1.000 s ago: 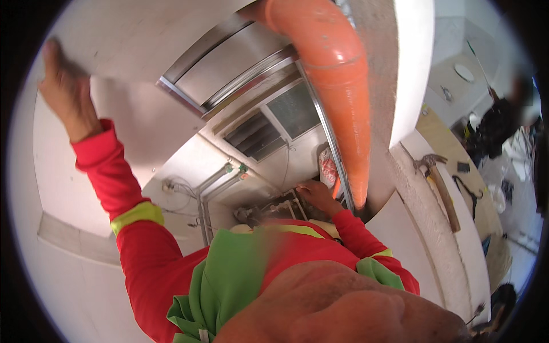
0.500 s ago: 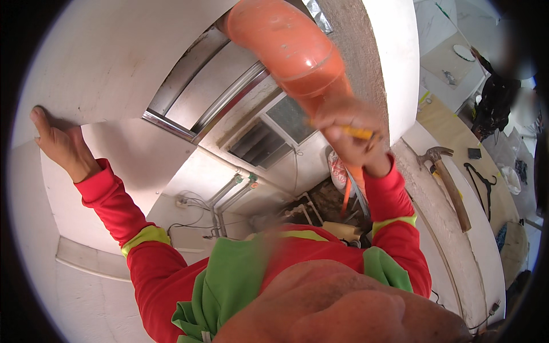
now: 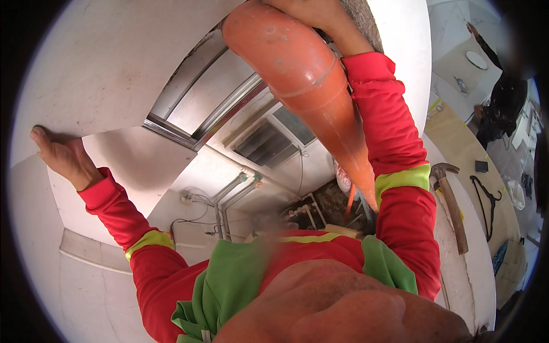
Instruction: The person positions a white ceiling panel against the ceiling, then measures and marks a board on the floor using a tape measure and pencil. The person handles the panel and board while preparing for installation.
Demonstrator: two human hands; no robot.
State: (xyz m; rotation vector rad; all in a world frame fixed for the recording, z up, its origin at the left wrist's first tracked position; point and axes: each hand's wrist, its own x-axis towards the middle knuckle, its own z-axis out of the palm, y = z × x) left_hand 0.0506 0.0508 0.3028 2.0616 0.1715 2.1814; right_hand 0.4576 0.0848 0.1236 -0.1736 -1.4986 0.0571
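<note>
My left hand (image 3: 66, 159) is at the lower edge of a large white board (image 3: 114, 63), its thumb showing and its other fingers mostly hidden at the edge. It appears to grip the board there. My right hand (image 3: 309, 10) reaches up past the bend of a thick orange pipe (image 3: 297, 68). The upper edge of the picture cuts off its fingers, so what they hold cannot be seen. Alongside the pipe runs my red right sleeve. Between board and pipe, metal profile rails (image 3: 226, 108) show in an opening.
On the ledge at right lies a claw hammer (image 3: 452, 208). Beyond it, a black hanger (image 3: 486, 206) rests on a tan surface. Another person (image 3: 506, 103) in dark clothes stands at far right, one arm raised. Grey pipes (image 3: 231, 191) and a louvred window (image 3: 266, 143) are lower down.
My right hand, which held a slim yellow tool in front of the orange pipe, has moved up to the picture's upper edge. My left hand stays at the board. The other person's arm has shifted.
</note>
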